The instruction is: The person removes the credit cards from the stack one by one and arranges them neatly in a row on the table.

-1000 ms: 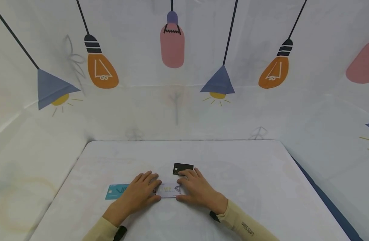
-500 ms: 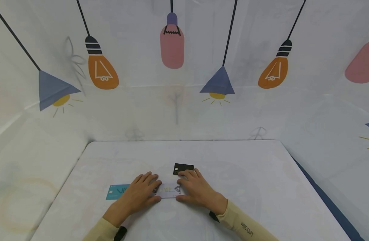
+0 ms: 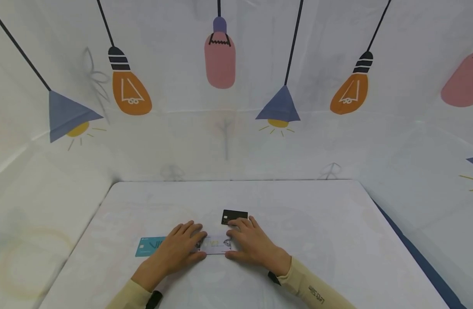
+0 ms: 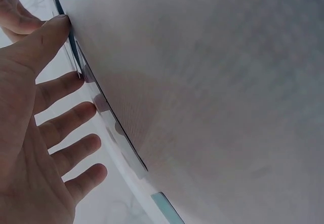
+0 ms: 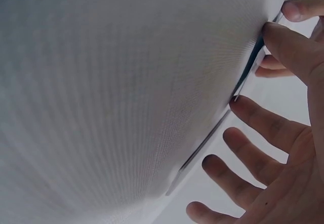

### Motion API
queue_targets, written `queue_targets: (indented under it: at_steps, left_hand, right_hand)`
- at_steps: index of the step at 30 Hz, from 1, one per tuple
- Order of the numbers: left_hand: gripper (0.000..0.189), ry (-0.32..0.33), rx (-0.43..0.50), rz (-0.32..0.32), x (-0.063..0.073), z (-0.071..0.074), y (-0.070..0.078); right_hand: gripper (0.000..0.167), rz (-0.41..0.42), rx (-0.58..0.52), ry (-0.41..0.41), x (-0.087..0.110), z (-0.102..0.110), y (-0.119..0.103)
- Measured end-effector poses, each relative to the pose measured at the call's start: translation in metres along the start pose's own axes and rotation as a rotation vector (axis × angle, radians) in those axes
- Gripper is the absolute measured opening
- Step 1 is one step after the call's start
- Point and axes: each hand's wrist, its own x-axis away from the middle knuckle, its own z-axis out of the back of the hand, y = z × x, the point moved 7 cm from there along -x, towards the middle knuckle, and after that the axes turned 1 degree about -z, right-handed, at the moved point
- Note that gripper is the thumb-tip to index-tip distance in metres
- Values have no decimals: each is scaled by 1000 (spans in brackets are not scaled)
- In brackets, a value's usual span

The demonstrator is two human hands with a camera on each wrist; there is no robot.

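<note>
A whitish card [image 3: 216, 245] with blurred gold lettering and dark corner figures lies between both hands on the table. My left hand [image 3: 178, 245] pinches its left end, thumb at the near edge and index finger at the far edge. My right hand [image 3: 257, 246] pinches the right end in the same way. In both wrist views the other fingers spread loosely. A black card [image 3: 234, 214] with a chip lies beyond, partly behind the right fingertips. The teal card [image 3: 148, 246] lies left, partly covered by the left hand. Another thin pale card [image 4: 114, 120] shows below the left fingers.
The white table [image 3: 317, 223] reaches back to a white fabric wall [image 3: 163, 146] printed with lamps and bulbs. Fabric walls also rise on the left and right. A blue strip [image 3: 414, 253] runs along the table's right edge.
</note>
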Motion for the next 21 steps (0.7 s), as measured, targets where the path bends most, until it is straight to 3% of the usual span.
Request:
queue_targets:
  at_steps: [21]
  left_hand:
    - [55, 11, 16, -1, 0, -1, 0]
  right_hand:
    - [55, 2, 2, -5, 1, 0, -1]
